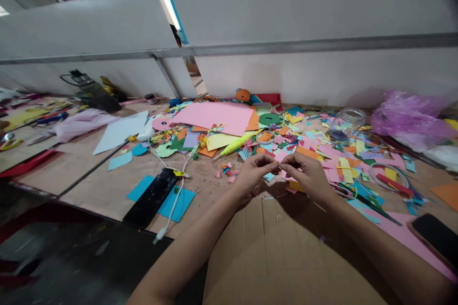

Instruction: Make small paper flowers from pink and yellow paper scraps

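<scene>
My left hand (260,170) and my right hand (304,171) meet above the near edge of the paper scraps, both closed in a pinch with fingertips almost touching. Something tiny and pinkish shows between them, too small to name. Below my hands and forearms lies a brown cardboard sheet (282,252). Scissors (368,200) with dark blades rest among scraps beside my right hand. A yellow-green tool (236,144) with a thin pointed tip lies beyond my left hand. Small folded paper bits (227,169) sit to the left of that hand.
A black phone (152,198) lies on blue paper at left, with a white cable (178,195) beside it. Pink sheets (214,115), a glass jar (347,126) and a purple plastic bag (411,116) stand farther back. Another phone (436,236) is at right. A white partition (304,5) closes the back.
</scene>
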A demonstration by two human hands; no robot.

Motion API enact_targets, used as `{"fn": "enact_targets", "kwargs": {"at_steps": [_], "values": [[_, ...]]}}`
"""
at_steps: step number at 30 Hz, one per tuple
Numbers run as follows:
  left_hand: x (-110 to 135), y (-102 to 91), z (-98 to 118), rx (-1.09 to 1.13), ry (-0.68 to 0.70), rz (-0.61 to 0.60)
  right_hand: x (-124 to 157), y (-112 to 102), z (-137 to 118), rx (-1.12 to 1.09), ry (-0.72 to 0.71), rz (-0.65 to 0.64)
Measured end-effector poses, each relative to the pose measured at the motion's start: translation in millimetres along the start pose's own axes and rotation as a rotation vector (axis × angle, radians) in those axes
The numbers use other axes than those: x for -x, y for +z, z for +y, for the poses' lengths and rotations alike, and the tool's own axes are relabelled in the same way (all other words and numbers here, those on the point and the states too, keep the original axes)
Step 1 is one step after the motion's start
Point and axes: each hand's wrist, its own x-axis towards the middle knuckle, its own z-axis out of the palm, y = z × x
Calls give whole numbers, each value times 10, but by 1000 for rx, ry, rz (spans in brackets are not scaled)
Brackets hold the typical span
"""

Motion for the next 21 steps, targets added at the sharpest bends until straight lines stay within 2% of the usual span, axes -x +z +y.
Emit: {"fn": "enact_targets", "kwargs": {"at_steps": [7, 11, 15, 21], "values": [[69, 44, 54, 77, -83, 38, -19, -4, -12, -117, 68, 1], [46, 22, 11, 37, -50, 12, -24, -11, -29, -145, 72, 3], [2, 15, -70, -4, -5, 31, -22, -25, -31, -36, 27, 6], [6, 38, -109, 21, -24, 88, -18, -32, -22, 183, -55, -8]]}}
